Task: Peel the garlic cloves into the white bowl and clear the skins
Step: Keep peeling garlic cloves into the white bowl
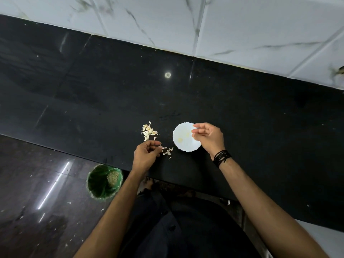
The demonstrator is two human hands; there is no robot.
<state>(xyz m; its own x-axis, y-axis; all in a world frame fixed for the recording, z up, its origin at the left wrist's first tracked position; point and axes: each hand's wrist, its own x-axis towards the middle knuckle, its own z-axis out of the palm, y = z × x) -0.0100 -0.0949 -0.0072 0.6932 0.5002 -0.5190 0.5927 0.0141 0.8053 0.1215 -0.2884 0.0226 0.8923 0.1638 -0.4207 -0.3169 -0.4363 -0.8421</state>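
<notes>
— Where is everything placed?
— Unpeeled garlic cloves (149,130) are heaped left of the white bowl (183,141), at frame centre; skins (168,152) are scattered below.
— And the hands?
— The right hand (208,137) is pinched over the bowl; its contents cannot be told. The left hand (147,154) is curled, something small seemingly held.
— The risk?
— Skins could be dropped in with the peeled cloves.

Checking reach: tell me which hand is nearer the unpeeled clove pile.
Left. The left hand sits just below the clove pile; the right hand is over the white bowl.

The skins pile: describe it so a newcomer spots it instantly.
On the black counter, find the scalloped white bowl. Just left of it, beside the left hand, lie the skins: small flat scraps, unlike the plump unpeeled cloves farther back.
</notes>
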